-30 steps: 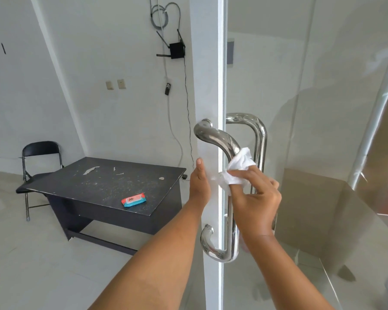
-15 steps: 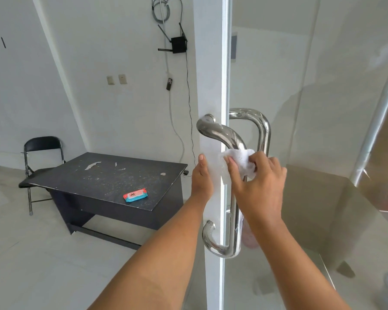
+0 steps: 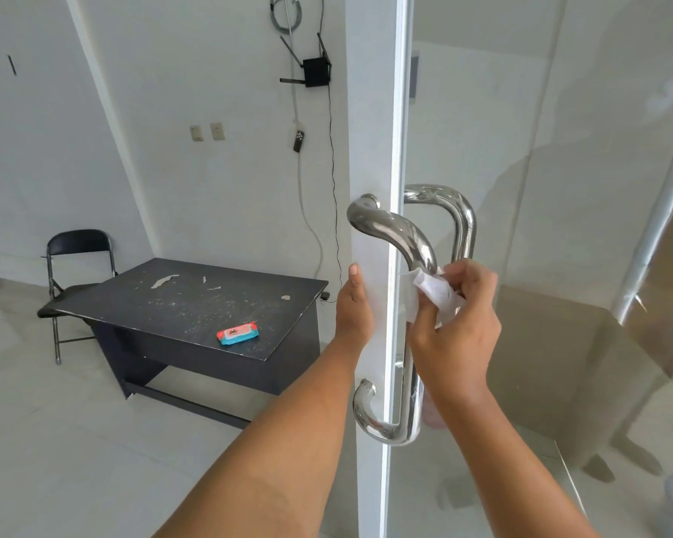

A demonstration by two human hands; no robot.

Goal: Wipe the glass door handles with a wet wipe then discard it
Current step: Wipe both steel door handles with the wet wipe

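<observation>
Hands: right (image 3: 453,328) clutches wipe (image 3: 436,295) against handle (image 3: 408,242); left (image 3: 353,300) flat, apparently steadying door edge (image 3: 395,149).

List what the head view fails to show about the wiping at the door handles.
- Near handle: the middle of its bar is hidden by the right hand and wet wipe.
- Far handle: its lower part is hidden by the same hand.
- Left hand: fingers hidden behind the door edge.
</observation>
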